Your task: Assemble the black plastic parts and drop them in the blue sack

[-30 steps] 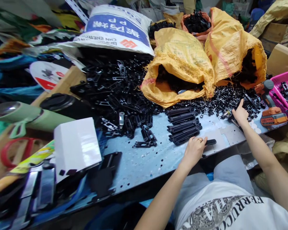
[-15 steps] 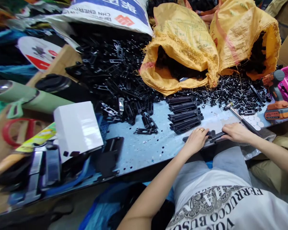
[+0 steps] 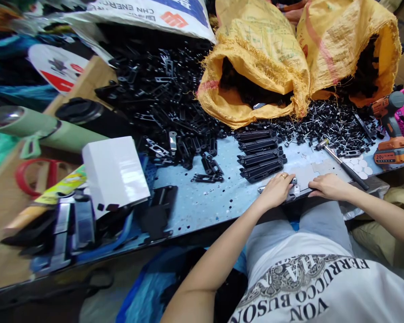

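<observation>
At the near edge of the bench, my left hand (image 3: 276,190) is closed over a slim metal part (image 3: 293,181), whose shiny rounded ends stick out on both sides of the fingers. Most of that part is hidden under the hand. My right hand (image 3: 329,186) is a little further right, beside the flat grey plate (image 3: 318,168). Its fingers are curled together at the edge, and whatever they may hold is hidden. Beyond my left hand lies a row of long black parts (image 3: 261,168). A hammer (image 3: 343,168) lies past my right hand.
Loose black parts (image 3: 168,103) are heaped at the back left. Yellow sacks (image 3: 256,54) stand behind black-headed pins (image 3: 326,128). A cordless drill (image 3: 392,130) is at the right, by white discs (image 3: 358,167). A white box (image 3: 116,172) and red scissors (image 3: 22,177) are at the left.
The dark bar that spanned both hands no longer shows between them. A silvery part now shows under my left hand. My right hand has shifted slightly left; the view has tilted a little.
</observation>
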`<state>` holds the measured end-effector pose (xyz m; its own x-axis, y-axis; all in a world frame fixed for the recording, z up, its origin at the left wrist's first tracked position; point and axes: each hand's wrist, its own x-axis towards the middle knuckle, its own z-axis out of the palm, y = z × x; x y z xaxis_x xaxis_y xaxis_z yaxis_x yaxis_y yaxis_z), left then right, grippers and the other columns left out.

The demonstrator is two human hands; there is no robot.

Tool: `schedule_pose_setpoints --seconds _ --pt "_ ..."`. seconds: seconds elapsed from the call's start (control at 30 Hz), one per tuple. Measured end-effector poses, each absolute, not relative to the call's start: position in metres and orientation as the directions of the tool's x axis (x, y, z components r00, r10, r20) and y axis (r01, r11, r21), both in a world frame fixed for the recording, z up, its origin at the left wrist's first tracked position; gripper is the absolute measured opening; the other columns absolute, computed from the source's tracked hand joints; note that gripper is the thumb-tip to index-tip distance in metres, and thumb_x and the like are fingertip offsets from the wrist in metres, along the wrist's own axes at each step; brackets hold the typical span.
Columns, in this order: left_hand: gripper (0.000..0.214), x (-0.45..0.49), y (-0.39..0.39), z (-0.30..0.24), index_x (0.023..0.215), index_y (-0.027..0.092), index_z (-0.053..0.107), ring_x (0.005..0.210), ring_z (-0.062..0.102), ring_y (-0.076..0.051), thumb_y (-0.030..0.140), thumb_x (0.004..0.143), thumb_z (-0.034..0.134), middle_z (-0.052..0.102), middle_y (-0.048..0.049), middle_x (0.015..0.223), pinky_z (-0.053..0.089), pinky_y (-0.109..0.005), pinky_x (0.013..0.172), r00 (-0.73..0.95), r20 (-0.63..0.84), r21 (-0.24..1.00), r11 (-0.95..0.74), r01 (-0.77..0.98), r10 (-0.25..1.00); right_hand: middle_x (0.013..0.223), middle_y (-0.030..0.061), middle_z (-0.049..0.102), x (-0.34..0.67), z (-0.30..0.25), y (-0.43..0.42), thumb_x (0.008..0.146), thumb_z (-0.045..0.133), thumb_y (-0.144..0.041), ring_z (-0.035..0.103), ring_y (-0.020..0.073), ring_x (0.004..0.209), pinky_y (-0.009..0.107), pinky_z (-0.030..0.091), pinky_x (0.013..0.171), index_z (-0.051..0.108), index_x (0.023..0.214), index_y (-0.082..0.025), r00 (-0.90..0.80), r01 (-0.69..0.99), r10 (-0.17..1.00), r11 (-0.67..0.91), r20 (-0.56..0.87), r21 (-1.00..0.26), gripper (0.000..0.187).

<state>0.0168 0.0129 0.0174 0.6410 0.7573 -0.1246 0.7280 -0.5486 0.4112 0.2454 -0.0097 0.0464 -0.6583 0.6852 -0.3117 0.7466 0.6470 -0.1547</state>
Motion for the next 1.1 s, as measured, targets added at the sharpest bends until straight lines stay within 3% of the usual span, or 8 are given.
schedule_pose_setpoints --seconds 0.17,0.27,0.33,0.5,0.63,0.77,0.9,1.1 --pt "0.033 0.019 0.012 0.021 0.119 0.021 0.050 0.103 0.054 -0.023 0.034 0.090 0.044 0.057 -0.0083 0.109 0.042 -0.036 0.090 0.640 -0.106 0.423 -0.547 0.722 0.761 0.087 0.0057 0.065 0.243 0.038 -0.010 0.094 0.037 -0.050 0.061 0.0175 0.078 0.026 0.026 0.057 0.057 0.098 -0.018 -0.612 0.781 0.721 0.615 -0.325 -0.109 0.037" --pt "0.056 0.018 0.007 0.020 0.111 0.018 0.051 0.099 0.055 -0.027 0.061 0.075 0.057 0.059 -0.0096 0.103 0.044 -0.038 0.085 0.621 -0.046 0.414 -0.551 0.725 0.783 0.087 0.0067 0.064 0.238 0.038 -0.014 0.094 0.034 -0.052 0.060 0.0174 0.076 0.026 0.026 0.058 0.057 0.098 -0.018 -0.588 0.801 0.758 0.595 -0.282 -0.072 0.041" --pt "0.067 0.017 0.003 0.017 0.107 0.017 0.051 0.092 0.058 -0.028 0.069 0.065 0.062 0.060 -0.0096 0.096 0.046 -0.038 0.080 0.610 0.005 0.425 -0.554 0.716 0.793 0.088 0.0079 0.063 0.234 0.043 -0.019 0.095 0.030 -0.052 0.059 0.0177 0.078 0.026 0.027 0.060 0.057 0.099 -0.018 -0.593 0.798 0.773 0.601 -0.228 -0.041 0.043" --pt "0.065 0.008 -0.002 0.006 0.112 0.017 0.047 0.098 0.060 -0.027 0.065 0.070 0.061 0.061 -0.0119 0.104 0.047 -0.037 0.081 0.538 0.179 0.463 -0.553 0.693 0.824 0.089 0.0112 0.061 0.223 0.062 -0.027 0.098 0.028 -0.043 0.056 0.0201 0.082 0.030 0.029 0.064 0.058 0.102 -0.017 -0.613 0.781 0.779 0.623 -0.134 0.050 0.040" --pt "0.063 0.005 -0.002 0.002 0.113 0.016 0.047 0.099 0.061 -0.026 0.062 0.072 0.060 0.062 -0.0121 0.104 0.048 -0.036 0.083 0.525 0.248 0.478 -0.574 0.665 0.815 0.090 0.0118 0.061 0.219 0.076 -0.023 0.097 0.031 -0.040 0.056 0.0208 0.081 0.030 0.029 0.065 0.058 0.101 -0.017 -0.607 0.779 0.773 0.625 -0.182 0.055 0.035" --pt "0.058 0.007 -0.004 0.001 0.110 0.017 0.051 0.094 0.063 -0.024 0.061 0.074 0.059 0.064 -0.0103 0.100 0.050 -0.035 0.082 0.541 0.247 0.491 -0.585 0.646 0.804 0.089 0.0114 0.062 0.219 0.081 -0.017 0.096 0.032 -0.044 0.056 0.0196 0.080 0.029 0.029 0.065 0.058 0.098 -0.017 -0.618 0.767 0.751 0.641 -0.234 0.032 0.037" --pt "0.047 0.008 -0.006 -0.002 0.105 0.016 0.054 0.092 0.064 -0.023 0.056 0.080 0.056 0.065 -0.0102 0.097 0.050 -0.033 0.081 0.529 0.263 0.479 -0.585 0.654 0.807 0.090 0.0124 0.062 0.218 0.080 -0.016 0.097 0.029 -0.041 0.055 0.0209 0.083 0.030 0.028 0.066 0.057 0.100 -0.016 -0.635 0.753 0.749 0.655 -0.191 0.067 0.037" --pt "0.052 0.013 -0.008 -0.001 0.105 0.018 0.055 0.091 0.062 -0.023 0.062 0.077 0.056 0.064 -0.0095 0.097 0.048 -0.034 0.080 0.533 0.174 0.470 -0.546 0.694 0.828 0.089 0.0107 0.062 0.230 0.064 -0.010 0.097 0.030 -0.042 0.055 0.0198 0.079 0.029 0.027 0.065 0.058 0.098 -0.017 -0.676 0.726 0.722 0.687 -0.149 0.039 0.038"
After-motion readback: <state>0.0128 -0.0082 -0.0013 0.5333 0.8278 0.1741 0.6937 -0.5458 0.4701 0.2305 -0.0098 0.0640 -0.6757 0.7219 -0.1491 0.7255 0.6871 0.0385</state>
